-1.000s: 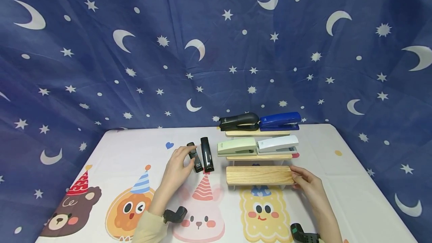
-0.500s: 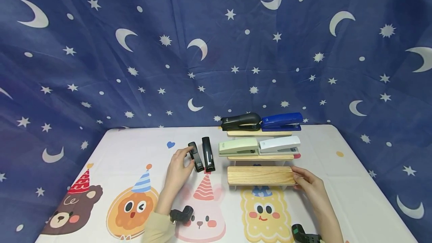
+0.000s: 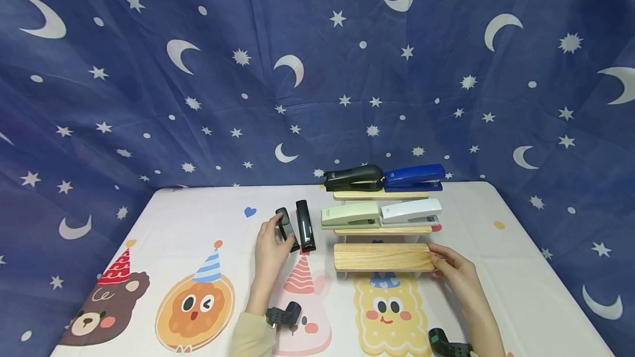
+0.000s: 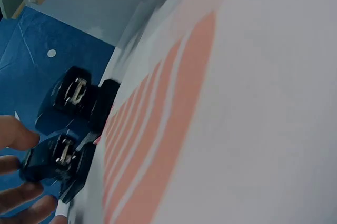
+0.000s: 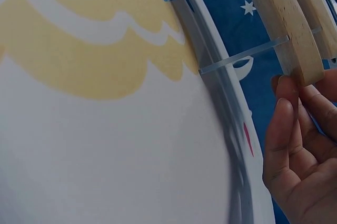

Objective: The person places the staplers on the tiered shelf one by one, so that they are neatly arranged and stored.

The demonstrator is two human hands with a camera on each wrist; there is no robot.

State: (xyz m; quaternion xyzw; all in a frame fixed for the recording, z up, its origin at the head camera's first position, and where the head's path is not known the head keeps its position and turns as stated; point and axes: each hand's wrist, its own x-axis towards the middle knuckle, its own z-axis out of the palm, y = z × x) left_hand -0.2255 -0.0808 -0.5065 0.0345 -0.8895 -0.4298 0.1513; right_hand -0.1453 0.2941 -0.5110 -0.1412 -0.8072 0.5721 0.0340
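Note:
My left hand [image 3: 272, 244] has thumb and fingers round the left of two black staplers [image 3: 286, 226] lying side by side on the table; the left wrist view shows their front ends, with the fingers [image 4: 23, 197] against the nearer one. The other black stapler [image 3: 305, 226] lies just to its right, untouched. On the right, my right hand [image 3: 453, 269] pinches the end of the bottom wooden shelf [image 3: 382, 258] of a tiered rack. In the right wrist view, thumb and fingers [image 5: 287, 124] hold that shelf's rounded end [image 5: 308, 66].
The rack's middle shelf bears a pale green stapler [image 3: 350, 215] and a white stapler [image 3: 410, 212]. On its top shelf stand a black stapler [image 3: 353, 178] and a blue stapler [image 3: 414, 177]. A blue star-patterned curtain [image 3: 223, 92] hangs behind the cartoon-printed table [image 3: 198, 236].
My left forearm has swung to the right, and the thumb has come in against the left black stapler. My right hand stays on the bottom shelf. The staplers have not visibly moved.

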